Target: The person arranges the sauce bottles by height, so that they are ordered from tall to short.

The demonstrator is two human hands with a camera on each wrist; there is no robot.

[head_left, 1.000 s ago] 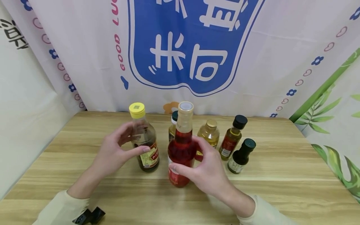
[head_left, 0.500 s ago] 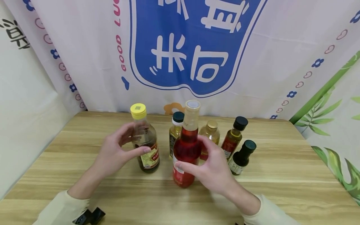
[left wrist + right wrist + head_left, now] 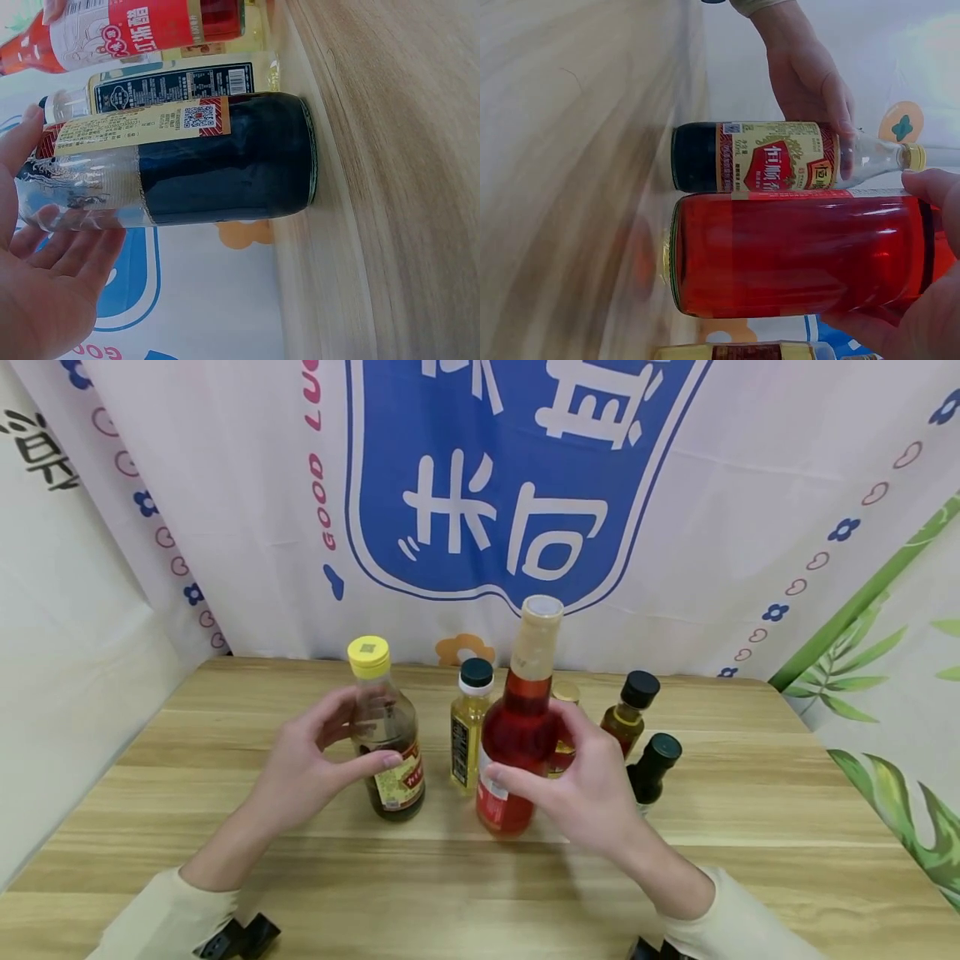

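The left hand [image 3: 315, 760] is curled part-way round the yellow-capped dark bottle [image 3: 392, 731], upright on the worktop [image 3: 360, 893] against its palm side, while the right hand [image 3: 592, 785], half closed, grips the red bottle [image 3: 517, 735] just above the worktop, a green-capped bottle [image 3: 467, 743] standing between both hands.

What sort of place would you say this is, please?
Probably an indoor recording corner: a printed cloth hangs behind a wood-grain table, and a black wrist-worn device, perhaps a camera, is in view.
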